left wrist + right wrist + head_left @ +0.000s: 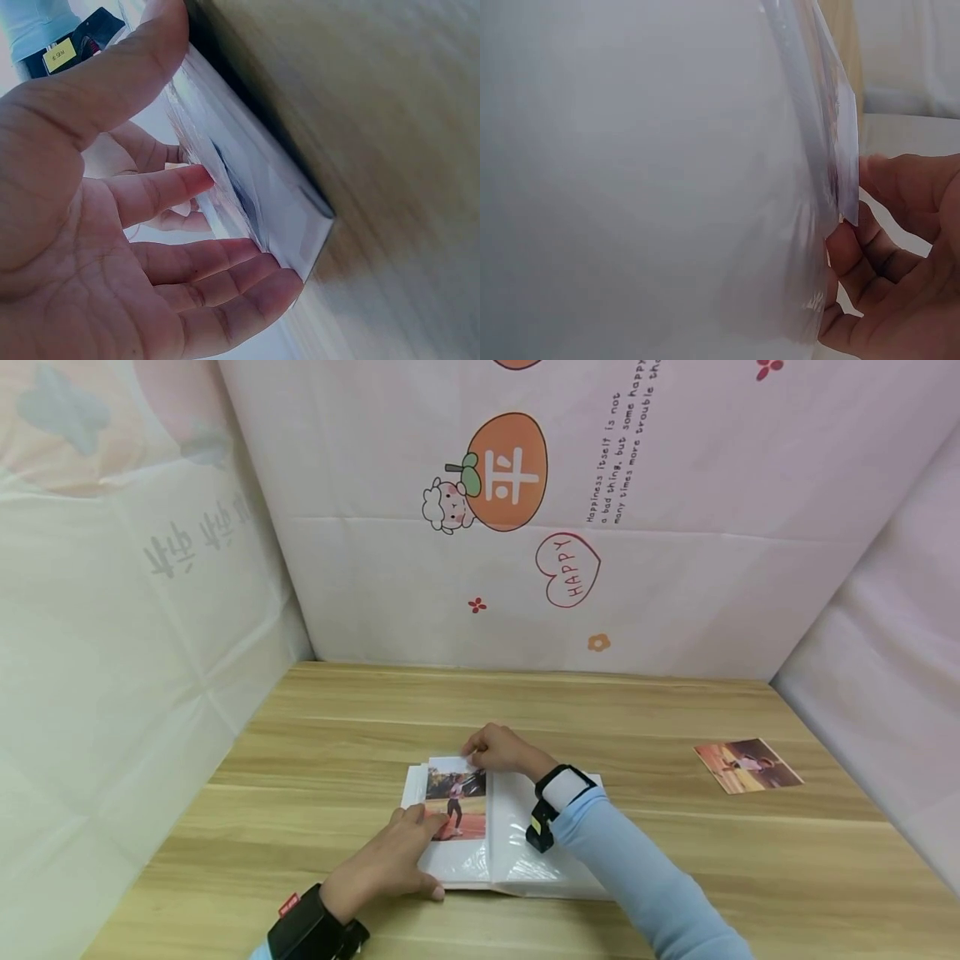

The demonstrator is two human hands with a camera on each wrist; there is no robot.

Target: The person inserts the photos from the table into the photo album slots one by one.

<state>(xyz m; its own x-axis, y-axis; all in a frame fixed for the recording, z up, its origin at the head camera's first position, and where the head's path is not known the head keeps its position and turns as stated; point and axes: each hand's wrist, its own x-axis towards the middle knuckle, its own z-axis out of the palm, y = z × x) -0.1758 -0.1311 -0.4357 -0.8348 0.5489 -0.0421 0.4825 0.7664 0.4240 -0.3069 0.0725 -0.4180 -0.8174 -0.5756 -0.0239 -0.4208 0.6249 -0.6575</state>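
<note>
A photo album [517, 860] lies spread on the table, its pages covered by glossy clear pockets. On the left page is a photo [468, 806] of a person in pink and dark clothes; its white top edge sticks out past the pocket. My right hand [504, 750] pinches the photo's top right corner, and in the right wrist view the thumb and fingers [847, 247] meet at its white edge [847, 172]. My left hand [393, 856] rests on the left page with straight fingers [217, 262] on the clear film, thumb at the album's front edge.
Another photo [750, 766] lies apart on the wooden table [360, 718], to the right. White printed cloth [375, 585] stands as a wall behind the table, with more cloth at the left and right sides.
</note>
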